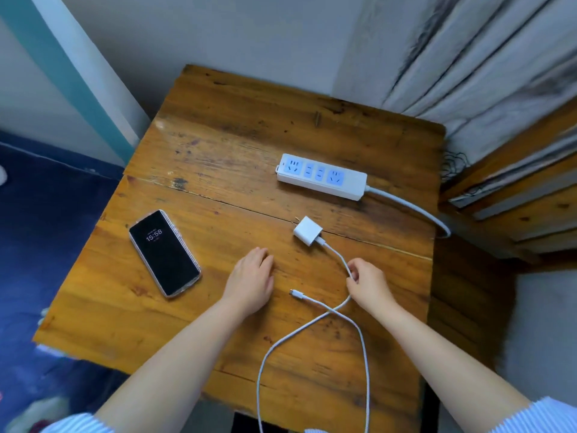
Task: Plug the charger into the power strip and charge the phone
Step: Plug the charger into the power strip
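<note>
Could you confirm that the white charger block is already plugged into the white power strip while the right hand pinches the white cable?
Not quite: the head view shows the white charger block lying loose on the wooden table, apart from the white power strip. The right hand does pinch the white cable.

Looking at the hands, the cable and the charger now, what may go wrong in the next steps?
1. The right hand pinches the white cable, not the charger; pulling may drag the charger across the table.
2. The cable crosses itself in a loop that hangs over the near edge; it may snag or tangle.
3. The free plug end lies apart from the phone; the loop may leave too little slack.
</note>
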Available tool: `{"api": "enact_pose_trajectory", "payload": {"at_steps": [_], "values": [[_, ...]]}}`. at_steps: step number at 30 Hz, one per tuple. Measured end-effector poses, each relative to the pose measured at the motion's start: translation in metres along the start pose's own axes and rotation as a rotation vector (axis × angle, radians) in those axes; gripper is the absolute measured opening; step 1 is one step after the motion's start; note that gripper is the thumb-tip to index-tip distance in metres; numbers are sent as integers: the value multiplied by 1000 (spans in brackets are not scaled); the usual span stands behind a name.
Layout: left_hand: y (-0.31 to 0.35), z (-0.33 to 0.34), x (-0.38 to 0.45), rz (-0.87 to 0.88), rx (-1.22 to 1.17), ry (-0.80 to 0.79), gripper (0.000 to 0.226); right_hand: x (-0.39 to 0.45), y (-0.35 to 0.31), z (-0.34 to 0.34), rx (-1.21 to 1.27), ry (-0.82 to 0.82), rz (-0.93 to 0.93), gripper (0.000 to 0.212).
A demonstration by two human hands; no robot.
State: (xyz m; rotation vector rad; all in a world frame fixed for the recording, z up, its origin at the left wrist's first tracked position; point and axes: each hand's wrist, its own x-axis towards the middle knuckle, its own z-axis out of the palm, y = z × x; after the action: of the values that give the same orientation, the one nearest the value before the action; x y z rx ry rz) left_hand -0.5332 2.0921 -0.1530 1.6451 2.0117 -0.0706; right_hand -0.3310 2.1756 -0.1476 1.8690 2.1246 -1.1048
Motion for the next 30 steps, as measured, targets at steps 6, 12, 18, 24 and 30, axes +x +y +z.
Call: {"api": "enact_pose_trajectory", "payload": {"at_steps": [6, 12, 18, 24, 30], "values": [[25, 12, -11, -113, 14, -152, 76, -9, 20, -7, -193, 56, -10, 41], [28, 14, -11, -152, -26, -160, 78, 27, -19, -2, -159, 19, -203, 67], [25, 21, -9, -184, -20, -123, 78, 51, -36, 2, -217, 6, -212, 60], [22, 13, 6, -249, 1, 76, 60, 58, -39, -26, 0, 63, -215, 53], [26, 3, 62, -322, -95, 169, 59, 86, -60, -74, -90, 197, -297, 43]]}}
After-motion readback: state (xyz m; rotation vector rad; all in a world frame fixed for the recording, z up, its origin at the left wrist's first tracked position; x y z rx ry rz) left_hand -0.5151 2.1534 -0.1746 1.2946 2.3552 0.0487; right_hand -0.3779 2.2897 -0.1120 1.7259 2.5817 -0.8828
